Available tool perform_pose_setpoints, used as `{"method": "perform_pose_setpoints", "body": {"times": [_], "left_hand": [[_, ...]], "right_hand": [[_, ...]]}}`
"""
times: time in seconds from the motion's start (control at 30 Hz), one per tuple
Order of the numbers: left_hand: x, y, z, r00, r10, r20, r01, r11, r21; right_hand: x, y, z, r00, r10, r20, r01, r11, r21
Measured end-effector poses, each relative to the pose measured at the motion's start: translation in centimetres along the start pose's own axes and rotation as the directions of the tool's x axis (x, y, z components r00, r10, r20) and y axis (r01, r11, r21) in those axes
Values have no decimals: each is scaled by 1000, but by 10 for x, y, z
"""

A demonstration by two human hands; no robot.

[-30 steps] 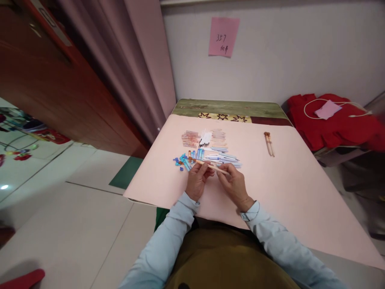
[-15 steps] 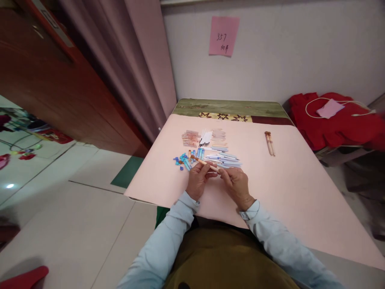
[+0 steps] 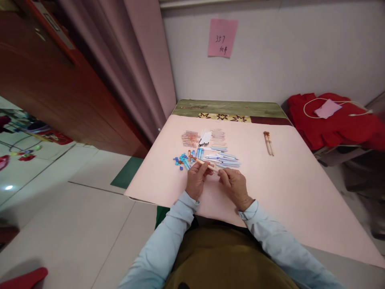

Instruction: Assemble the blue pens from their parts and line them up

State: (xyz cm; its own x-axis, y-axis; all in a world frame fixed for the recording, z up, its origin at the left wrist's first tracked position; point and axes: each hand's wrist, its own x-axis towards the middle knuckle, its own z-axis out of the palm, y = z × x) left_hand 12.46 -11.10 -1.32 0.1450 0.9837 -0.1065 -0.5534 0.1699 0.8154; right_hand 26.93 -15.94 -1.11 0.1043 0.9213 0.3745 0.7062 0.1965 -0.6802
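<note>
Between my two hands is a beige pen point(image 3: 199, 161) with a brown top at its left end. My left hand point(image 3: 196, 178) is closed around its middle, and my right hand point(image 3: 235, 183) pinches its right end. Just beyond lie light-blue pen barrels point(image 3: 227, 160) and several blue tubes point(image 3: 200, 153). Small blue caps point(image 3: 179, 159) are heaped left of my left hand. Farther back are white refills with black tips point(image 3: 205, 138), clear brownish pieces point(image 3: 190, 139) and pale barrel parts point(image 3: 218, 136).
Two beige pens with brown tops point(image 3: 268, 143) lie side by side at the right on the pink-covered table point(image 3: 288, 192). Red cloth point(image 3: 339, 124) with a white cable sits beyond the table's right edge. A curtain point(image 3: 135, 52) and a brown door point(image 3: 75, 92) stand at the left.
Both hands keep their hold on the beige pen, with the fingers shifting only slightly. The view has moved a little; the parts on the table lie as before.
</note>
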Motion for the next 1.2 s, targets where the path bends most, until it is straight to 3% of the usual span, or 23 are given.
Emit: {"method": "perform_pose_setpoints", "body": {"times": [0.23, 0.53, 0.8, 1.1, 1.2], "left_hand": [[-2, 0, 0, 1000, -1, 20, 0, 999, 34], [-3, -2, -2, 999, 8, 49, -12, 997, 76], [-3, -2, -1, 999, -3, 51, 0, 997, 73], [-4, -3, -3, 996, -15, 90, 6, 995, 102], [-4, -3, -4, 997, -14, 77, 5, 993, 116]], "right_hand": [[0, -3, 1, 995, -18, -99, 15, 1000, -23], [-1, 2, 3, 1000, -19, 13, 19, 1000, 20], [0, -2, 2, 997, -22, -67, 22, 1000, 3], [0, 0, 3, 990, -72, 124, 75, 997, -17], [-1, -1, 2, 991, -42, 123, 37, 998, 42]]}}
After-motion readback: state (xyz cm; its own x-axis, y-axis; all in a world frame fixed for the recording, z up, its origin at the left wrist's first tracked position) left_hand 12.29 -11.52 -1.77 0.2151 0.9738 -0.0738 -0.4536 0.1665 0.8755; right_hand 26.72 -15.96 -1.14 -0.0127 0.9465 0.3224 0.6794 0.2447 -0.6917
